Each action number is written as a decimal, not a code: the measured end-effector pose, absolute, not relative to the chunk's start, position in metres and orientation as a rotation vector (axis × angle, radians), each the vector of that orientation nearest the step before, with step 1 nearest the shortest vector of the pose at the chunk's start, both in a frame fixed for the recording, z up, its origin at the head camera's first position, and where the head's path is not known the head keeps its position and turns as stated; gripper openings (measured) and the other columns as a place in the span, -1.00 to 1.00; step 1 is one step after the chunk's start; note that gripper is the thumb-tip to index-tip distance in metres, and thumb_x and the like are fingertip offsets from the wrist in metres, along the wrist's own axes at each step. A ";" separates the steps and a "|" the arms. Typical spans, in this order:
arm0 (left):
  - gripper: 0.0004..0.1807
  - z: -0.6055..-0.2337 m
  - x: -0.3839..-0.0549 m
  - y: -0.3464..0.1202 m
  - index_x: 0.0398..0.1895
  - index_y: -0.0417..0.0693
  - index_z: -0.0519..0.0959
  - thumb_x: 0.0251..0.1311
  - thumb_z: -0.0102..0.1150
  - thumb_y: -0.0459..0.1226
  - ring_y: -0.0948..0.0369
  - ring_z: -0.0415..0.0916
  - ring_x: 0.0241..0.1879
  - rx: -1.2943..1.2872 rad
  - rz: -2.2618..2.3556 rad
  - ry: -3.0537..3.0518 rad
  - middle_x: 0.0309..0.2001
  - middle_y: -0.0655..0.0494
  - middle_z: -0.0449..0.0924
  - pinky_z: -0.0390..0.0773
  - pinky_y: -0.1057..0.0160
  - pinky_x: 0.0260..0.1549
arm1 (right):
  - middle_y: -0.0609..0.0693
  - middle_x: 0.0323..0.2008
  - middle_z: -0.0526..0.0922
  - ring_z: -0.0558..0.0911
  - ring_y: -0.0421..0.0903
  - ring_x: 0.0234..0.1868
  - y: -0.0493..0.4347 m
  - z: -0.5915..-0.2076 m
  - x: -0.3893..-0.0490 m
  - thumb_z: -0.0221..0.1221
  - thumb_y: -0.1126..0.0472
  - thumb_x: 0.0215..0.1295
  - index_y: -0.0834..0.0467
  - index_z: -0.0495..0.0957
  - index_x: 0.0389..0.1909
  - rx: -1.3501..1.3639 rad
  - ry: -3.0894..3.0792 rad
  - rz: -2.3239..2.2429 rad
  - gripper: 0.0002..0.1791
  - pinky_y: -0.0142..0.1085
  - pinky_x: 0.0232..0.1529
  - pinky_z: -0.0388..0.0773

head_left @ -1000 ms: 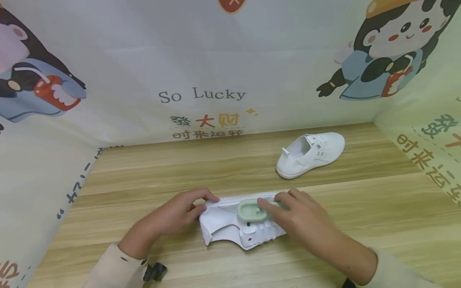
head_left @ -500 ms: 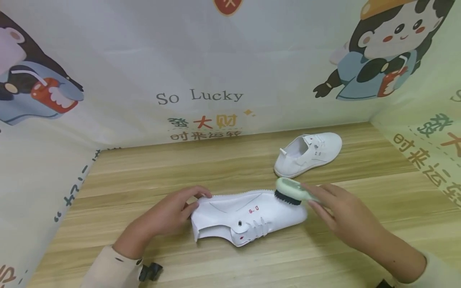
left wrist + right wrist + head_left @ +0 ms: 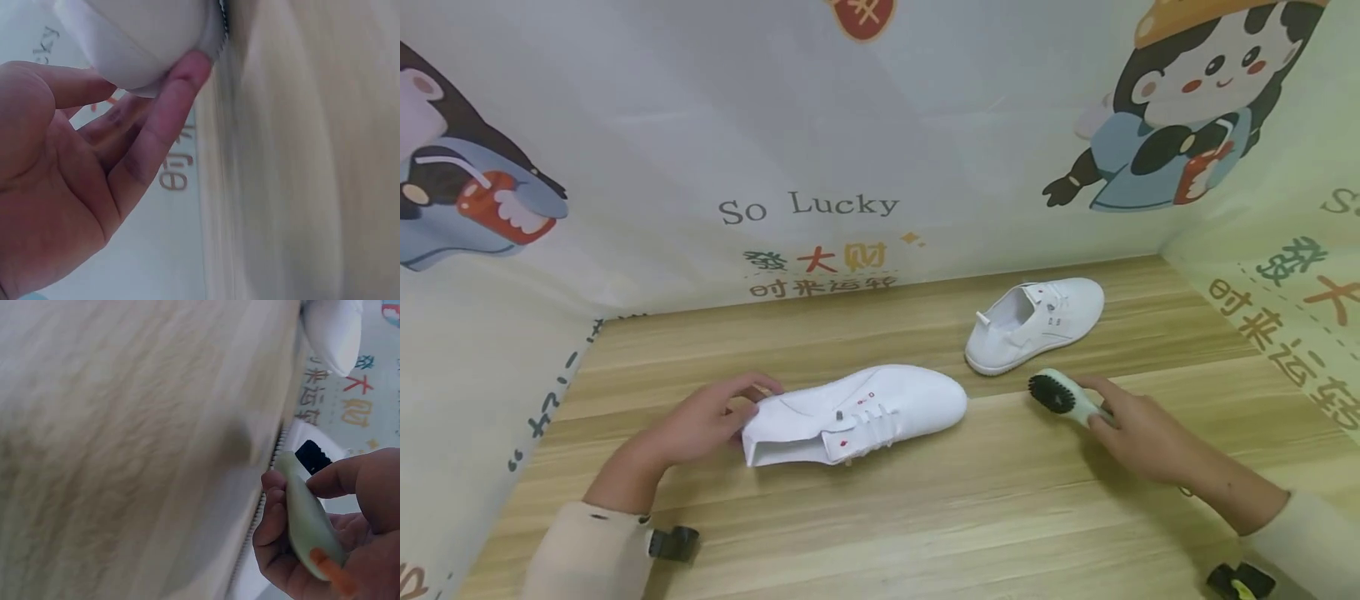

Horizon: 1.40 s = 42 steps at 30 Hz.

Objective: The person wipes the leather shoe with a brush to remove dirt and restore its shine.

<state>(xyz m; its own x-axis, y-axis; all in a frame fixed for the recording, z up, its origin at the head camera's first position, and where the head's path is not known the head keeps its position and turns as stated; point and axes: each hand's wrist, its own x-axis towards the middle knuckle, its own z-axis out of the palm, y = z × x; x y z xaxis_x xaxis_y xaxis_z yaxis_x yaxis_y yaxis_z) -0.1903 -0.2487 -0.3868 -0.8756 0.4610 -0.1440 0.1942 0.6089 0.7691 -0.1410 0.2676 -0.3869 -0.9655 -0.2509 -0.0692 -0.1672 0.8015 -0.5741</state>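
Observation:
A white lace-up shoe is in the middle of the head view, toe to the right, its opening tipped toward me. My left hand pinches its heel; the left wrist view shows thumb and fingers around the heel end. To the right of the toe, my right hand grips a small shoe brush by its pale green handle. The brush's black bristles face left, apart from the shoe. An orange loop hangs from the handle's end.
A second white shoe stands farther back on the wooden tabletop, behind the brush. A printed cloth backdrop rises along the back and both sides. Black wrist-worn devices show at the sleeves.
The brush has swept right along the shoe's side, past the toe and off it, its bristles now turned leftward. The left hand has shifted the shoe left and rolled it more upright.

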 end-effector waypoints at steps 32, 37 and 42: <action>-0.56 -0.396 -0.243 -0.281 0.30 -0.09 0.42 0.36 -0.12 -0.37 0.16 0.56 -0.44 0.157 1.267 2.068 -0.23 -0.03 0.60 0.63 0.25 -0.42 | 0.10 -0.37 0.53 0.42 -0.11 -0.44 0.261 -0.373 -0.162 0.03 0.29 0.41 0.48 0.23 0.38 -0.439 3.024 -0.732 -0.41 -0.29 -0.45 0.39; -0.59 -0.393 -0.243 -0.279 0.29 -0.10 0.44 0.43 -0.17 -0.33 0.14 0.58 -0.39 0.158 1.238 2.155 -0.11 -0.08 0.58 0.63 0.22 -0.41 | 0.27 -0.13 0.59 0.57 0.11 -0.22 0.245 -0.360 -0.166 0.00 0.23 0.46 0.35 0.23 0.44 -0.448 3.083 -0.725 -0.42 -0.03 -0.23 0.54; -0.56 -0.376 -0.229 -0.269 0.28 -0.17 0.45 0.58 -0.26 -0.14 -0.08 0.62 -0.11 0.259 0.964 2.686 0.12 -0.26 0.52 0.62 -0.02 -0.13 | 0.38 0.20 0.47 0.45 0.34 0.21 0.220 -0.350 -0.177 0.02 0.05 0.52 0.22 0.22 0.48 -0.528 3.195 -0.551 -0.38 0.26 0.18 0.38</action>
